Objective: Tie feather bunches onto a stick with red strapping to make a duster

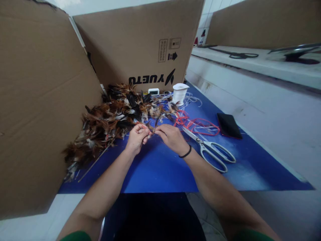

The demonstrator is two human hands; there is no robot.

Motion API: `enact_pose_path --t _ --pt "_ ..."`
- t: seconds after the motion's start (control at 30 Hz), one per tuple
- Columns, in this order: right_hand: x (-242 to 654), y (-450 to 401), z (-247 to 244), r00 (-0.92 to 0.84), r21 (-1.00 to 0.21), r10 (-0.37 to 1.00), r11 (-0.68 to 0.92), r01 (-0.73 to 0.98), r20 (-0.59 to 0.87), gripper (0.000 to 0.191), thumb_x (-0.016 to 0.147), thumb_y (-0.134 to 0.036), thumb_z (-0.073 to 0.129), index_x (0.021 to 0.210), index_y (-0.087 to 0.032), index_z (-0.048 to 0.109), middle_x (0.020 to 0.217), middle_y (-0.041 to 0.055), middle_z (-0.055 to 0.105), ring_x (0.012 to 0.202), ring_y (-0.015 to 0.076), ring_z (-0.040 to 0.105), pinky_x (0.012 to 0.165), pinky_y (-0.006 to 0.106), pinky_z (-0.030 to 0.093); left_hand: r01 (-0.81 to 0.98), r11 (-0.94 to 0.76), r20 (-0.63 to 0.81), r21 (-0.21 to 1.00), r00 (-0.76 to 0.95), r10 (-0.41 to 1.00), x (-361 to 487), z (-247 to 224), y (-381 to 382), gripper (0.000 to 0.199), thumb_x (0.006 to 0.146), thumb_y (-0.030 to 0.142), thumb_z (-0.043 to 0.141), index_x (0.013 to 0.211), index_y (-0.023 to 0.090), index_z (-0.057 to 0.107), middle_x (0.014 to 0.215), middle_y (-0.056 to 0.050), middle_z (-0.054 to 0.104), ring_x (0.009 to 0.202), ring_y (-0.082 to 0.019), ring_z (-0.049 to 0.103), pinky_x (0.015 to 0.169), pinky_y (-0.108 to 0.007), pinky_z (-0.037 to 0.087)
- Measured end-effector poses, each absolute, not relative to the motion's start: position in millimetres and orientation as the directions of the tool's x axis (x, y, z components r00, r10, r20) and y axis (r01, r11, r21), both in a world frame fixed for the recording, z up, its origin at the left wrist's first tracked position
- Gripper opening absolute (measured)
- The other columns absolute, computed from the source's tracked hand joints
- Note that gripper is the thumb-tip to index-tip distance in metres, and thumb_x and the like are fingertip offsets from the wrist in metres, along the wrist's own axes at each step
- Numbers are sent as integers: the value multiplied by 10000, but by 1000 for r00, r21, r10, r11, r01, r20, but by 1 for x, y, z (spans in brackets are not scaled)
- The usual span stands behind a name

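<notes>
Over the middle of the blue table (160,170), my left hand (138,136) is closed in a pinch on a small feather piece, with a bit of red between its fingers. Close beside it, my right hand (171,135) pinches the other side of the same feather piece (152,129). The fingertips nearly touch, and fine detail between them is too small to make out. A large pile of brown, black and white feathers (107,118) lies behind and left of my hands. Red ribbon (204,122) lies in loops to the right.
Large scissors (213,151) lie right of my right hand, with a black phone (228,125) beyond. A white spool (180,94) and small white device (153,91) stand at the back. Cardboard panels (140,40) wall the back and left. Dark scissors (243,55) rest on a ledge.
</notes>
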State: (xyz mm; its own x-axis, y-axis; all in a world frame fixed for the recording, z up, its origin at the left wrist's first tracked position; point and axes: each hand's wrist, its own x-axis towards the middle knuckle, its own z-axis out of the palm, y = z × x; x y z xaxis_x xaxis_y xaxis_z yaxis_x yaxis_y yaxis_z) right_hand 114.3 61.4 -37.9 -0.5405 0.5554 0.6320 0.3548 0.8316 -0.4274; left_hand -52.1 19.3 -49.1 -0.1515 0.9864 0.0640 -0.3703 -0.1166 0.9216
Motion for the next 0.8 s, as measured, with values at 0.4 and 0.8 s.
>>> enact_pose_path --t 0.4,0.8 --pt "114 57 -33 -589 -199 403 903 381 700 155 949 -188 468 880 -171 606 831 69 671 796 199 592 759 328 470 -50 -199 188 979 -170 967 -51 -49 17 335 656 384 790 770 140 590 523 44 571 371 -41 450 349 -151 325" --pt "113 56 -35 -670 42 321 884 465 670 218 964 -158 406 859 -147 597 798 87 616 776 206 489 716 321 393 255 -269 304 929 -110 946 -53 -58 16 204 741 339 710 816 154 667 611 25 588 421 -59 491 420 -185 384"
